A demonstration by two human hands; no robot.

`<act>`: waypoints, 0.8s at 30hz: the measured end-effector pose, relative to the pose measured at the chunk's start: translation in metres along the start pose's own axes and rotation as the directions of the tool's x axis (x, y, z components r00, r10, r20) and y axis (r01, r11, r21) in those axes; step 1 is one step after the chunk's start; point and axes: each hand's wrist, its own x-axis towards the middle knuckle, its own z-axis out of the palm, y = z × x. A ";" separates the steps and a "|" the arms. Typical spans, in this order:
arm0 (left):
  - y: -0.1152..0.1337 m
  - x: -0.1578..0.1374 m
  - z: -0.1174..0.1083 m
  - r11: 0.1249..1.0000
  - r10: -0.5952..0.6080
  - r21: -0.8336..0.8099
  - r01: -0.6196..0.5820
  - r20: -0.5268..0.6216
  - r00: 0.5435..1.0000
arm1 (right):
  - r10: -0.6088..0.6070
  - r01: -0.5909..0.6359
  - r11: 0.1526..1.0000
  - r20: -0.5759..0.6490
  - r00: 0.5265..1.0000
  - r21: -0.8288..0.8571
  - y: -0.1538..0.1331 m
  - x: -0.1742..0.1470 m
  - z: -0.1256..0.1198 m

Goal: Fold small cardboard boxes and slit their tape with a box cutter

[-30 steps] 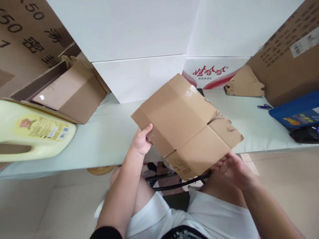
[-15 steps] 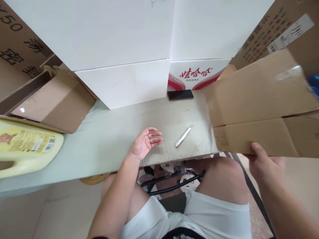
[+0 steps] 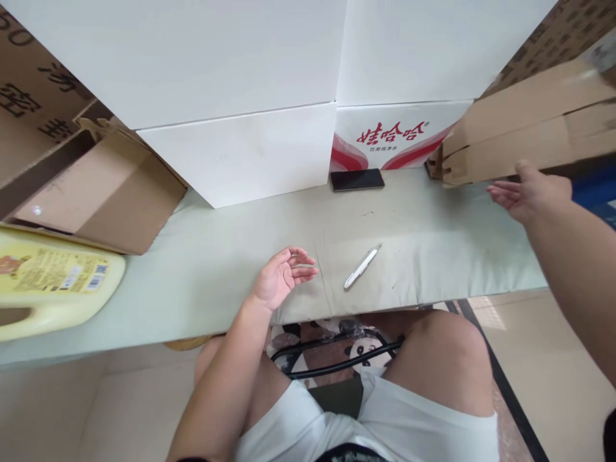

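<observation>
Hanging loosely spread, the right hand (image 3: 541, 192) is by the brown cardboard (image 3: 520, 138) at the table's (image 3: 206, 269) far right. Putting it down looks like this step; next needs gentle letting-go. The left hand (image 3: 279, 279) is empty, fingers apart.

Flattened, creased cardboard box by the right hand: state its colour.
The flattened cardboard box is light brown, shown best in the head view.

Black phone (image 3: 357, 180) just before red-lettered white carton (image 3: 399, 137); yellow jug (image 3: 55, 279) beside open brown box (image 3: 132, 205).
</observation>
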 end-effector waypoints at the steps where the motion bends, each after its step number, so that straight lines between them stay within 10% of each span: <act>1: 0.001 0.000 -0.001 1.000 0.006 -0.005 -0.006 0.000 1.000 | 0.073 -0.074 0.997 -0.009 0.997 -0.011 0.003 -0.003 0.007; 6: 0.007 -0.003 -0.004 1.000 0.029 -0.009 -0.029 0.012 0.999 | 0.261 -0.261 0.965 0.016 0.965 0.008 0.030 -0.103 0.053; 9: 0.009 -0.007 -0.007 0.998 0.057 0.000 -0.057 -0.011 0.998 | 0.081 -0.120 0.987 0.307 0.948 0.108 0.035 -0.182 0.089; 15: 0.017 -0.030 -0.026 0.965 0.245 0.141 -0.222 -0.176 0.953 | -0.304 0.378 0.923 0.754 0.582 0.080 0.020 -0.260 0.142; 21: 0.049 -0.057 -0.047 0.832 0.508 0.452 -0.323 -0.384 0.771 | -0.613 0.681 0.679 0.723 0.319 0.275 0.030 -0.266 0.137; 24: 0.092 -0.067 -0.056 0.496 0.745 0.851 -0.172 -0.315 0.588 | -0.699 0.763 0.584 0.650 0.298 0.278 0.032 -0.264 0.130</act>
